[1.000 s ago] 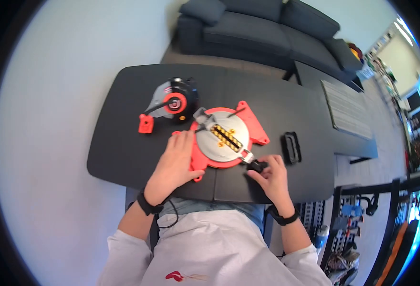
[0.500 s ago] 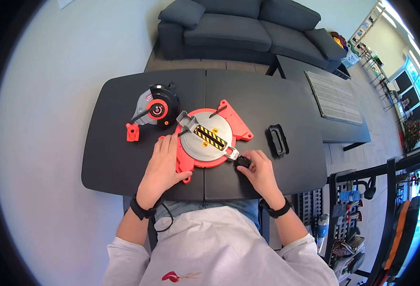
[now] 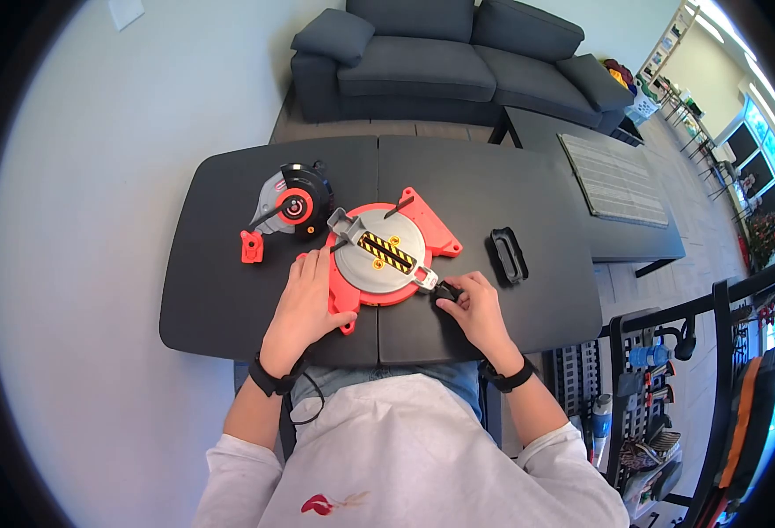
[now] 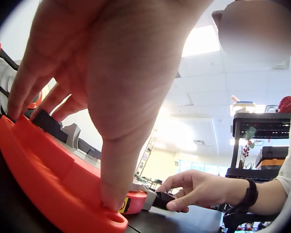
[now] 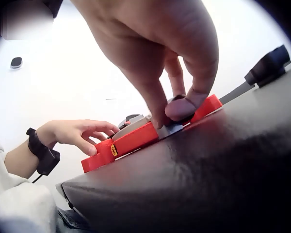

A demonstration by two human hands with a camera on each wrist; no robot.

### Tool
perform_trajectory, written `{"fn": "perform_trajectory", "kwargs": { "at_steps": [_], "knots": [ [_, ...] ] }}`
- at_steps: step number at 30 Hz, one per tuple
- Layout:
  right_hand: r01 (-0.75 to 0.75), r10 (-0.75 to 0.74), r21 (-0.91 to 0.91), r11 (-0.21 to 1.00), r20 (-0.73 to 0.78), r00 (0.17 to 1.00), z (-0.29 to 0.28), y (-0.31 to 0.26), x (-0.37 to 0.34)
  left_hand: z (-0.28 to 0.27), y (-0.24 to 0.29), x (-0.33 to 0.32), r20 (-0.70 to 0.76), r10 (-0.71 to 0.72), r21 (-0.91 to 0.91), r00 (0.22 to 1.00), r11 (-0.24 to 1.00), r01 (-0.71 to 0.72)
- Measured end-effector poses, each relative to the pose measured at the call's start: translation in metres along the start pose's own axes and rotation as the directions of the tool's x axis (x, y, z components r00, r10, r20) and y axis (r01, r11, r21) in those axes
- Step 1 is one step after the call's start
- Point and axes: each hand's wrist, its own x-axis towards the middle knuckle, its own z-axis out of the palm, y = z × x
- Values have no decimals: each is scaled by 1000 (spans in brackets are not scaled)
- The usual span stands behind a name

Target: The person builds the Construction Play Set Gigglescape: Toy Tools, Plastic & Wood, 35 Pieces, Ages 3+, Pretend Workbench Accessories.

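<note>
A red base [image 3: 434, 231] carries a round grey plate [image 3: 405, 239] with a yellow-and-black striped strip [image 3: 387, 253]. My left hand [image 3: 301, 304] rests on the base's left side, fingers at its far part and thumb at the near foot; the left wrist view shows this hand [image 4: 136, 73] spanning the red edge [image 4: 53, 179]. At the plate's front right, my right hand [image 3: 482, 315] pinches a black knob [image 3: 446, 292] between thumb and fingers. The right hand [image 5: 155, 39] partly hides the knob in the right wrist view.
At the table's back left stands a grey and black saw head [image 3: 304, 198] with a red handle piece [image 3: 252, 247]. A black oblong part [image 3: 509, 255] lies right of the base. Beyond the table [image 3: 484, 167] are a sofa [image 3: 414, 70] and a side table [image 3: 651, 243].
The head view has shifted and turned slightly. My right fingers have drawn in closer around the black knob. My left hand stays on the base, and the parts keep their places on the table.
</note>
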Motion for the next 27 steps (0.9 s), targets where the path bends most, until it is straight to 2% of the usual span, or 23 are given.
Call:
{"fn": "perform_trajectory", "kwargs": {
  "at_steps": [3,6,9,13,14,18,21,24,27],
  "knots": [
    [-284,288,298,911,33,957,-3,-8,4,0,3,0,-16,-1,2,1000,1000,1],
    [-246,237,224,943,68,969,3,7,4,-2,4,-1,-10,-11,-24,1000,1000,11],
    [-20,28,124,992,-65,998,-1,-8,-2,0,3,-1,13,-31,-32,999,999,31],
    [-45,48,64,997,-43,998,1,1,0,0,3,0,9,-30,-9,1000,1000,30],
    [0,3,35,999,-73,997,1,4,0,1,3,0,11,-32,-1,999,999,32],
    [-108,121,189,976,-57,991,5,2,1,4,1,0,6,-26,8,1000,1000,26],
    [-194,192,169,966,29,981,6,4,2,1,5,0,16,-39,17,999,999,39],
    [-73,77,45,996,-94,993,4,-13,1,2,4,-1,-5,-17,40,1000,999,17],
    [-71,73,38,997,-67,995,3,-8,2,1,6,0,1,-11,55,1000,998,11]
  ]
}}
